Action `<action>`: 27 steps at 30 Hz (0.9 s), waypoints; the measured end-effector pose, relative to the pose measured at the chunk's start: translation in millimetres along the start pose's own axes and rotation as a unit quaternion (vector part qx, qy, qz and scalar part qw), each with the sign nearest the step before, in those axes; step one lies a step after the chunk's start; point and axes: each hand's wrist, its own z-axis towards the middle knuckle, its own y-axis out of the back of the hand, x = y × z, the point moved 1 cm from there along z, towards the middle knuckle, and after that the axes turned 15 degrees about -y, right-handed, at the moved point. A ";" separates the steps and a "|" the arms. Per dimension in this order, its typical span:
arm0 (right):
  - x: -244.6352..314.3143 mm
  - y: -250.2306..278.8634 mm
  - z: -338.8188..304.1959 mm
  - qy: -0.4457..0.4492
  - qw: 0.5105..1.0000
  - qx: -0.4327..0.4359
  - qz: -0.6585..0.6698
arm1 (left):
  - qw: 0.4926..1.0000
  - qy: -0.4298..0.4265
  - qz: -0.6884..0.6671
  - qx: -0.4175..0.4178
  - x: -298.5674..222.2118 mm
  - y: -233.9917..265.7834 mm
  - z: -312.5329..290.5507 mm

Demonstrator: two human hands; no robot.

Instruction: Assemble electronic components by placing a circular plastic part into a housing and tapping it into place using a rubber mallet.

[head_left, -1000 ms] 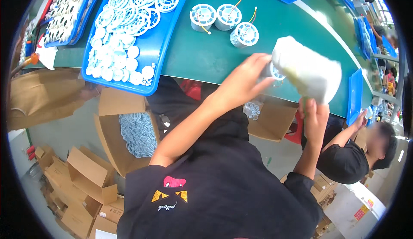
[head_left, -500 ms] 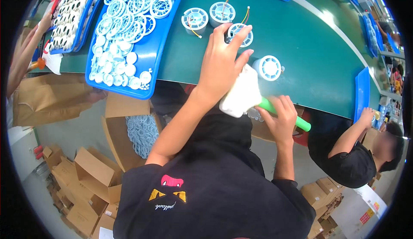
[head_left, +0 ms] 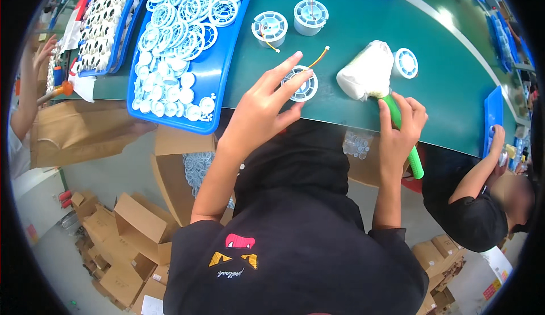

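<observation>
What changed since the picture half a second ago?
The left hand drew one cylinder nearer the person. The mallet, still in the right hand, moved forward and right. The rightmost cylinder sits farther right and away. Two other cylinders and the tray stayed put.

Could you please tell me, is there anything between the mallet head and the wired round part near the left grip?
Nothing visible stands between the mallet head and the round part sideways; green table shows there. The left grip, however, has fingers covering some of the part's top.
</observation>
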 end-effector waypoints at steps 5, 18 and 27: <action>63.5 -24.0 -33.9 0.029 0.937 0.214 0.274 | 0.999 -0.014 -0.023 -0.044 5.9 -6.2 -8.3; 95.2 -58.9 -25.6 0.058 0.952 0.173 0.246 | 0.975 0.046 0.050 -0.211 -1.7 -56.7 -27.9; 226.4 -112.6 -44.0 0.401 0.857 0.287 0.148 | 0.962 0.084 0.097 -0.240 -2.5 -63.2 -30.9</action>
